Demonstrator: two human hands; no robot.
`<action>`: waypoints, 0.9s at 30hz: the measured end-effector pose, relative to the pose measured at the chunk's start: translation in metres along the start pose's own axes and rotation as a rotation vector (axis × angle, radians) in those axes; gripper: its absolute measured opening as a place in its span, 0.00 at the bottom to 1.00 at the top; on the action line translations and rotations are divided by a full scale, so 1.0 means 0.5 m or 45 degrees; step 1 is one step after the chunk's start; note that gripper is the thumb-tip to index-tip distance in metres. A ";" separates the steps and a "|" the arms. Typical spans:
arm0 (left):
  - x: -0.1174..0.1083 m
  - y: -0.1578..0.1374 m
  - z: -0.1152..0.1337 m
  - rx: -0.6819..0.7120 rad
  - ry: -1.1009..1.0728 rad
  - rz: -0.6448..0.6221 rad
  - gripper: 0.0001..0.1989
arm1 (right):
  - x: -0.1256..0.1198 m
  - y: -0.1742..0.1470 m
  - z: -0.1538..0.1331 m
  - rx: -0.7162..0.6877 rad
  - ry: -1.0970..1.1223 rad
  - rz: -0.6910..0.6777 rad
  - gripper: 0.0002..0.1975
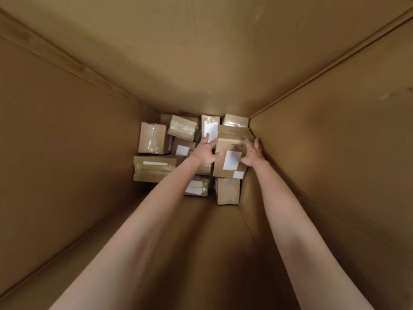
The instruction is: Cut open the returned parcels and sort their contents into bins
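Note:
Deep inside a large carton, my two hands flank a brown cardboard box that bears white labels and dark handwriting. At its left edge is my left hand, fingers spread and thumb against the side. My right hand wraps the opposite edge, close to the carton's right wall. The box is gripped between both hands; its underside is hidden. Just behind my left fingers lies a taped parcel with a white label. A smaller box sits below the held one, and another taped box is above it.
Tall cardboard walls enclose the space on all sides. Several other taped boxes lie to the left, among them a squarish box, a tilted parcel and a long flat box. A labelled parcel lies partly behind my left forearm.

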State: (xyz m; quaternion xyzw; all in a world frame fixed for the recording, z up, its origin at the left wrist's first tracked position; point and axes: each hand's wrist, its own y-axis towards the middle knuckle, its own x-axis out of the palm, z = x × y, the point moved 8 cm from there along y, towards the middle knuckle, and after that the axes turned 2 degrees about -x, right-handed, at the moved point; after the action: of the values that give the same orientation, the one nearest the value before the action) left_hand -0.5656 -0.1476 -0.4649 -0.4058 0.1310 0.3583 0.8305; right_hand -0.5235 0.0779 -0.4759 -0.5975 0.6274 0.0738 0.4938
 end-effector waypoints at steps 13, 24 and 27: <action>0.073 0.096 -0.053 -0.469 -0.119 0.165 0.43 | 0.054 -0.052 -0.078 -0.008 -0.192 0.101 0.16; 0.126 -0.024 -0.140 -0.778 -0.150 0.042 0.63 | 0.135 -0.156 -0.005 0.083 0.119 0.139 0.44; 0.083 0.015 -0.141 -0.565 0.000 0.068 0.68 | 0.163 -0.151 0.039 0.121 0.272 0.087 0.46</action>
State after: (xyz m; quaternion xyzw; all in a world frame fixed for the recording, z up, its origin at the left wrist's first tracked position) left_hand -0.5363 -0.1785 -0.5352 -0.5750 0.0596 0.4001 0.7112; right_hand -0.4347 0.0153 -0.5056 -0.5562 0.6992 -0.0032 0.4492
